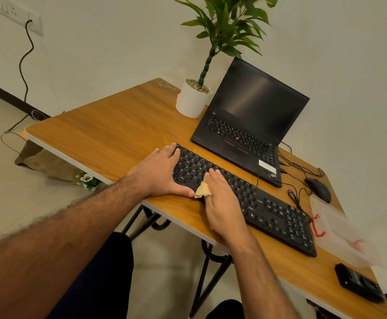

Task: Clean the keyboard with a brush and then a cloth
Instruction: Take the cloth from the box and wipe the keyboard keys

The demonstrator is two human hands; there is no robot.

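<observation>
A long black keyboard lies slantwise on the wooden table. My left hand lies on the keyboard's left end, fingers over the far edge and thumb along the near edge, steadying it. My right hand presses a small tan cloth flat onto the keys near the left-middle; only a crumpled corner of the cloth shows beside my thumb. No brush is visible.
An open black laptop stands behind the keyboard, a white potted plant to its left. A black mouse with cables, a clear plastic box and a black device sit on the right.
</observation>
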